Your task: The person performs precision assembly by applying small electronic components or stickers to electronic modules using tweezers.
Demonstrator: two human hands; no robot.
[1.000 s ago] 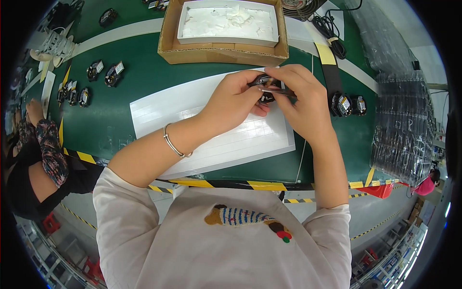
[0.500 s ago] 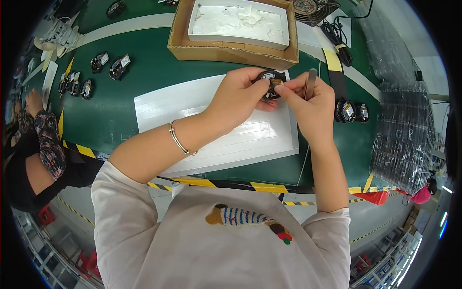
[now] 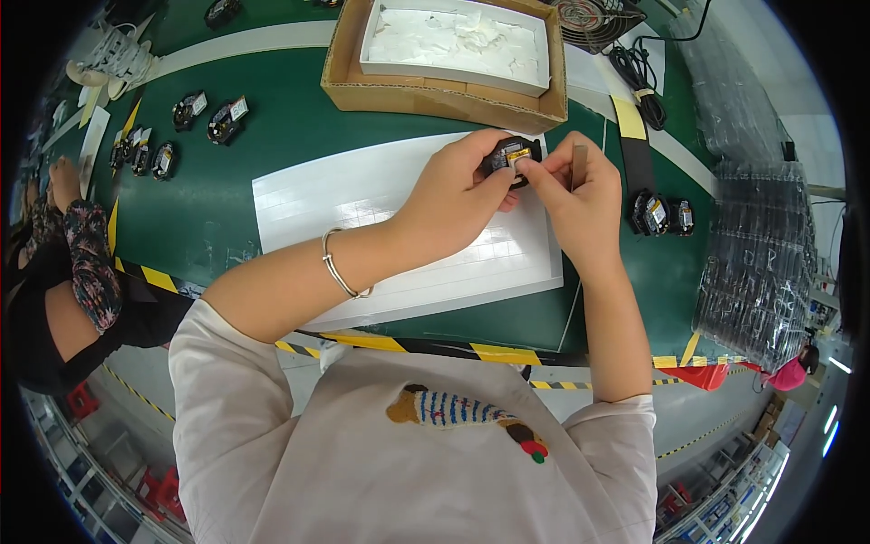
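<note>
A small black electronic module (image 3: 513, 148) with a yellow-edged, pale label is gripped between the thumb and fingers of my left hand (image 3: 449, 190). It is held above the far right part of a glossy white sheet (image 3: 399, 286). From the right, my right hand (image 3: 584, 204) is closed, its thumb and fingertip touching the module's labelled face. A flat metal tool (image 3: 579, 166), perhaps tweezers, is tucked in those fingers and points upward; its lower end is hidden. Whether the right fingertips also pinch something small cannot be made out.
A cardboard box (image 3: 444, 102) with a white tray inside stands just beyond my hands. Similar black modules lie at left (image 3: 227, 121) and right (image 3: 651, 214). Stacked clear plastic trays (image 3: 752, 263) and a coiled black cable (image 3: 639, 82) are at right. Another person's arm (image 3: 91, 254) is at far left.
My left hand has tilted the module slightly, so its label shows more. The right hand has turned a little, and the metal tool stands more upright. Both hands keep their hold.
</note>
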